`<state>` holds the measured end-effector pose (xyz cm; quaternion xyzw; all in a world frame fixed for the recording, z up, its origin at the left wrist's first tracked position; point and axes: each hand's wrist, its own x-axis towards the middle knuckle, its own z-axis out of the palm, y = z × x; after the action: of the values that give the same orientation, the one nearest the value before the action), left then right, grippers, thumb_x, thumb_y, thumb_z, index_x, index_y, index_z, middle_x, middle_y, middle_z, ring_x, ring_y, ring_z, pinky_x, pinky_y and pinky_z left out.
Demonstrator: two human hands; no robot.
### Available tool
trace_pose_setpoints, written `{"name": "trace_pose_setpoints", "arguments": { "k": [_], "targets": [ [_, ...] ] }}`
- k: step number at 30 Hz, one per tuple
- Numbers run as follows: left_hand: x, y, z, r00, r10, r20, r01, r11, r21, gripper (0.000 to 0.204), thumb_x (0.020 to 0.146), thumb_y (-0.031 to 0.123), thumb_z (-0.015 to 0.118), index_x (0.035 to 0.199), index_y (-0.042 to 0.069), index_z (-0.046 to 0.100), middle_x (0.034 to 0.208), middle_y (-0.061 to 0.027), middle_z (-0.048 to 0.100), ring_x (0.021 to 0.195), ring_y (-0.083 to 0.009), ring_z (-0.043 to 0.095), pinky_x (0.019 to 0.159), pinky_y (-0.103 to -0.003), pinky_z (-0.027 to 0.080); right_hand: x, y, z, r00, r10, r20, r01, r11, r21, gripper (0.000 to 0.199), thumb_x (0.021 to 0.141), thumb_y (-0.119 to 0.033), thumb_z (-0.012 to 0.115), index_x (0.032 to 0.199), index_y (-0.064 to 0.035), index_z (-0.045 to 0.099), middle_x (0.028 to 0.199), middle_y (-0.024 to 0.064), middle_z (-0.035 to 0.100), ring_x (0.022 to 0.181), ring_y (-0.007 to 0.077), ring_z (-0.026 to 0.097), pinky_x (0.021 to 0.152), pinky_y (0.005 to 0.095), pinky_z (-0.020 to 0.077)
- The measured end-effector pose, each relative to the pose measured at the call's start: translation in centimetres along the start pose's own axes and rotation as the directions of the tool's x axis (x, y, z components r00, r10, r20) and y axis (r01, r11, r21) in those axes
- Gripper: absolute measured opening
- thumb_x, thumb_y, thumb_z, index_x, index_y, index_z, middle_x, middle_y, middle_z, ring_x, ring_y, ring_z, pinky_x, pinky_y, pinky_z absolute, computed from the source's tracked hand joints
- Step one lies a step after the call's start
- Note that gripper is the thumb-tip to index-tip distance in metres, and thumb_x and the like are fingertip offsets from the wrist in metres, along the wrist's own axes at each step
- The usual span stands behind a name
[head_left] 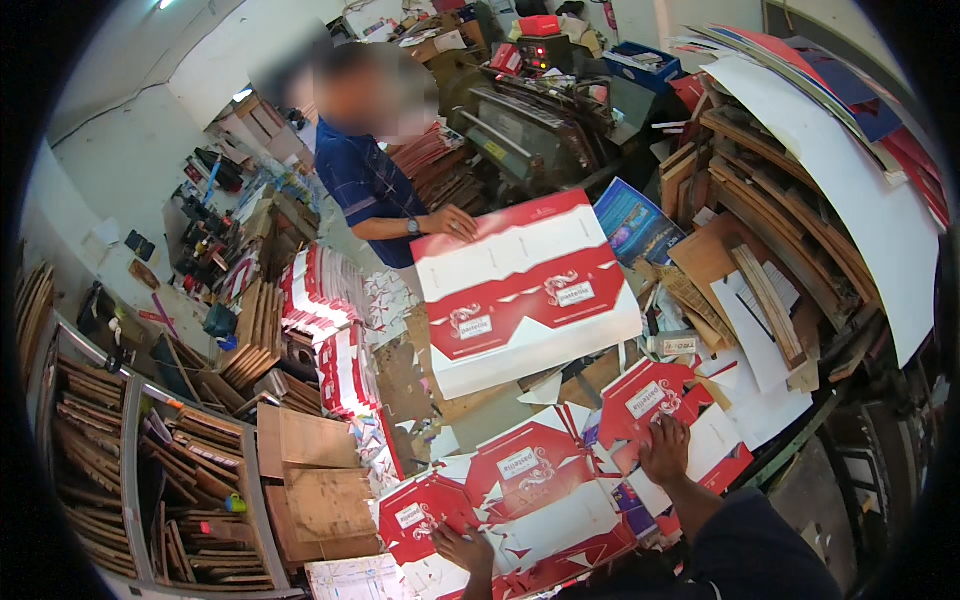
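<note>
Dark fabric sleeve (760, 550) leading to it, the bare right grip (667, 455) rests loosely opened on red-and-white printed cardboard blanks (525, 470); the bare left grip (463, 548) lies, fingers spread, at their lower left. Neither visibly pinches anything; these 2 contacts probably steady thin card. Beyond, a co-worker's hand (453, 222) holds the large red-and-white cardboard sheet (500, 255) by its far edge, likely to control it over the littered worktop (480, 413).

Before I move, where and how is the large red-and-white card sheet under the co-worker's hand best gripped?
Probably pinch the sheet at both ends of its plain white border, coming from the wearer's side: it is broad and thin, that border faces the wearer, and the co-worker's hand is on the far edge.
</note>
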<state>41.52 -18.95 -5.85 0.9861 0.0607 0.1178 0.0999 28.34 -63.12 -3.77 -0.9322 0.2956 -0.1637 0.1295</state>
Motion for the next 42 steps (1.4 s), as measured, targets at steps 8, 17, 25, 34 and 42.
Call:
{"name": "trace_pose_setpoints", "arguments": {
  "k": [8,17,25,34,42],
  "targets": [
    [-0.7,-0.3,0.4,0.998,-0.060,0.020,0.060,0.998,0.017,0.070,0.102,0.050,0.043,0.152,0.001,0.040,0.160,-0.0277,0.032,0.148,-0.0457,0.029,0.120,-0.060,0.022,-0.1,0.1,0.0,0.998,0.020,0.067,-0.017,0.999,-0.051,0.054,0.094,-0.041,0.058,0.135,-0.0068,0.054,0.146,0.0162,0.047,0.140,0.0338,0.038,0.119,0.0572,0.0206],
    [-0.3,0.0,1.0,0.999,-0.048,0.000,0.048,0.999,-0.004,0.071,0.101,0.052,0.043,0.153,0.003,0.039,0.159,-0.0272,0.033,0.147,-0.0443,0.030,0.120,-0.059,0.022,0.3,-0.1,-0.5,0.996,0.039,0.081,-0.036,0.998,-0.042,0.050,0.095,-0.037,0.056,0.134,-0.0057,0.054,0.145,0.0183,0.046,0.142,0.0343,0.037,0.121,0.0558,0.0183],
    [-0.4,0.2,-0.8,0.998,-0.047,0.033,0.050,0.992,-0.117,0.070,0.097,0.042,0.058,0.150,-0.001,0.041,0.155,-0.0307,0.034,0.147,-0.0471,0.026,0.121,-0.060,0.019,0.7,-0.2,-0.3,0.998,-0.066,0.017,0.064,0.996,0.058,0.052,0.087,-0.029,0.065,0.130,-0.0007,0.054,0.138,0.0270,0.048,0.135,0.0438,0.042,0.114,0.0603,0.0273],
    [-0.1,0.9,-1.6,0.975,-0.178,0.134,0.180,0.984,-0.006,0.077,0.096,0.050,0.051,0.155,0.003,0.037,0.163,-0.0242,0.029,0.155,-0.0382,0.020,0.126,-0.054,0.010,-0.6,0.7,1.3,0.992,-0.127,-0.011,0.125,0.988,-0.090,0.055,0.103,-0.042,0.046,0.141,-0.0016,0.050,0.147,0.0221,0.047,0.140,0.0394,0.039,0.117,0.0557,0.0241],
    [0.1,1.0,-1.6,0.985,-0.142,0.103,0.146,0.989,-0.033,0.075,0.097,0.051,0.049,0.154,0.003,0.039,0.163,-0.0254,0.029,0.153,-0.0412,0.021,0.125,-0.057,0.013,-0.3,1.4,2.2,0.995,-0.101,0.015,0.102,0.982,-0.158,0.053,0.105,-0.041,0.045,0.140,-0.0019,0.050,0.150,0.0213,0.046,0.141,0.0399,0.040,0.116,0.0550,0.0252]
  ]
}}
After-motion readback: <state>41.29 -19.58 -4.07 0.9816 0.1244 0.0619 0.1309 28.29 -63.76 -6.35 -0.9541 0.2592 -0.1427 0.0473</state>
